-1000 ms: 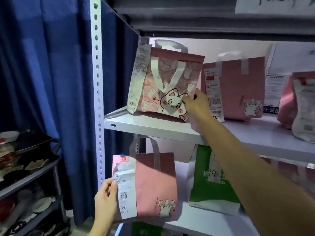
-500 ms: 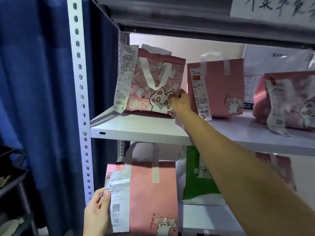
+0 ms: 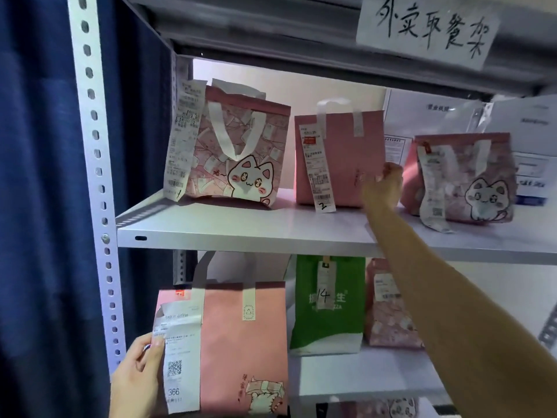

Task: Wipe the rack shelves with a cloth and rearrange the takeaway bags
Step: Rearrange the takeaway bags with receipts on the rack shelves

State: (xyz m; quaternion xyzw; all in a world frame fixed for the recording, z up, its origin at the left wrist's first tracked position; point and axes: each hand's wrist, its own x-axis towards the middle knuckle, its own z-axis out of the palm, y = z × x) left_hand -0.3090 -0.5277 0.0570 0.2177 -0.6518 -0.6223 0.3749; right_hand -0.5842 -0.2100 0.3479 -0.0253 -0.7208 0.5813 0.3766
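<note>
**2 hands, 2 pink bags**

Right hand (image 3: 383,188) grips the lower right edge of the plain pink bag (image 3: 339,159) standing mid-shelf on the upper shelf (image 3: 241,229), fingers curled round it. Left hand (image 3: 137,378) pinches the receipted pink bag (image 3: 241,342) by its left edge, held before the lower shelf (image 3: 361,375). Cat-print bag (image 3: 241,149) stands at left.

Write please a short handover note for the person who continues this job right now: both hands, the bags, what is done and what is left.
Left hand: holds the pink bag with receipt 366 by its left edge, in front of the lower shelf.
Right hand: grip on the right edge of the plain pink bag marked 2, middle of the upper shelf.
Cat bags stand at left and right of it; green bag 14 is below.
Done: cannot tell. No cloth in view.
Left: place both held bags; wiping unconfirmed.
</note>
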